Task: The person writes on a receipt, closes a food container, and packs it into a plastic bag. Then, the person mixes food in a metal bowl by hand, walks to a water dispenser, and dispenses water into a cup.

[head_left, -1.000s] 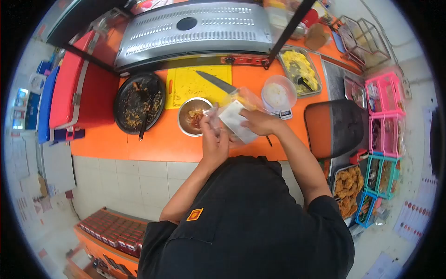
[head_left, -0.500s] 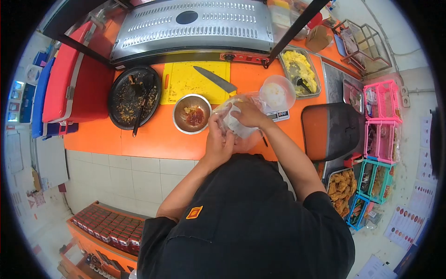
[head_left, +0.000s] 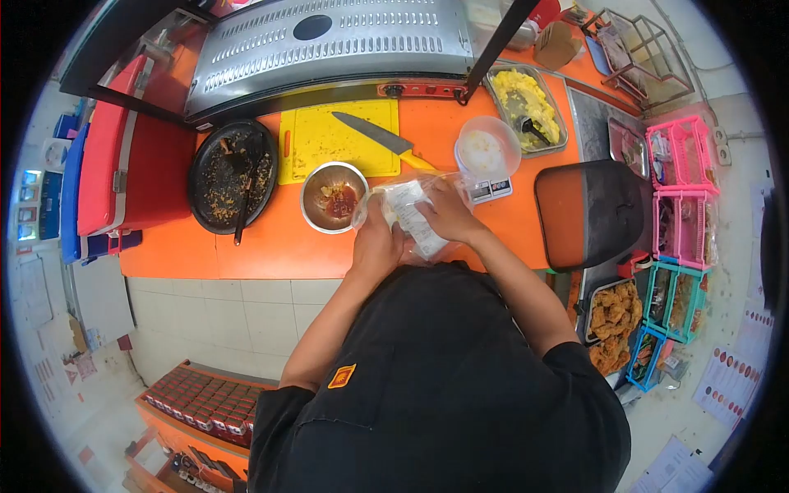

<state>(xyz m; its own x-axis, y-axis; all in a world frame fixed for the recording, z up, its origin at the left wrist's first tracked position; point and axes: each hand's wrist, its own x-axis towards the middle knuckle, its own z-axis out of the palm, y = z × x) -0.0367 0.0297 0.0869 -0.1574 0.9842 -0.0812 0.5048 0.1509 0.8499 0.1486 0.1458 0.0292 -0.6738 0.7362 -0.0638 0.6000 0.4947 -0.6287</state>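
Just right of the bowl, I hold a clear bag. My left hand grips its bowl-side edge; my right hand has fingers bent onto it, some tips hidden. The bowl already contains something red. The bag is not yet released; whether it's open, I can't tell.

Black short-sleeved top, small orange square patch with yellow edging, plain black sleeves, bare fingers

Commercial kitchen at work | knife, board beyond left hand | bowl beside it | scale, fried food right of right hand
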